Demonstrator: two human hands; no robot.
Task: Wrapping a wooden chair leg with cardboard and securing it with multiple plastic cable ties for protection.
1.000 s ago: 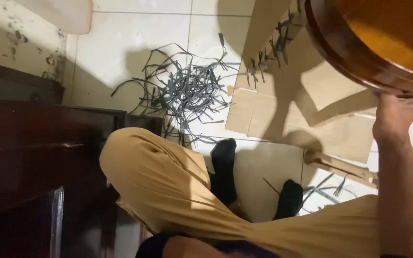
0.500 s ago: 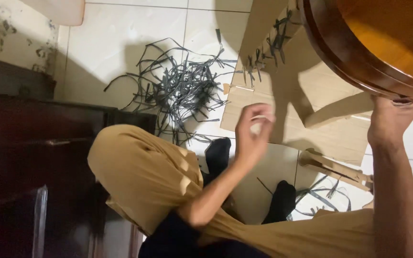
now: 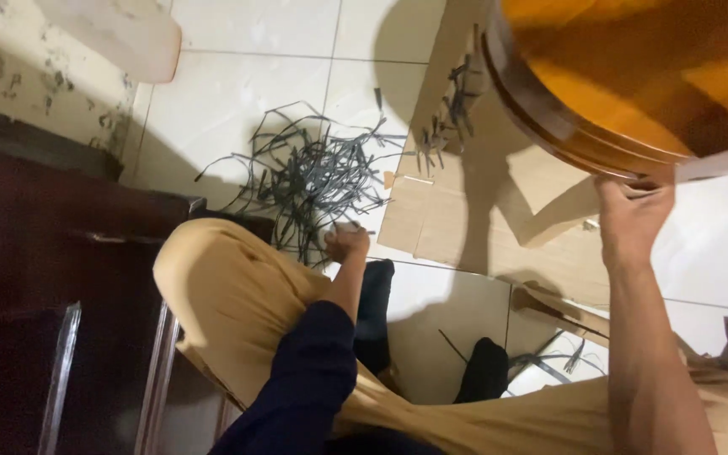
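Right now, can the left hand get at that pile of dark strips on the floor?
Probably yes: the left hand is already at the near edge of the dark strips, with nothing between them.

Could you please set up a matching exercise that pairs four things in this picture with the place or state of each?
Things:
1. left hand
2. right hand
3. cardboard sheet
4. socked feet

Places or states:
a. lying flat on the tiled floor
b. gripping the rim of the round wooden piece
c. black, resting on the tiles in front of the tan trousers
d. reached down to the heap of dark strips

Pairs: 1-d, 2-b, 3-a, 4-c
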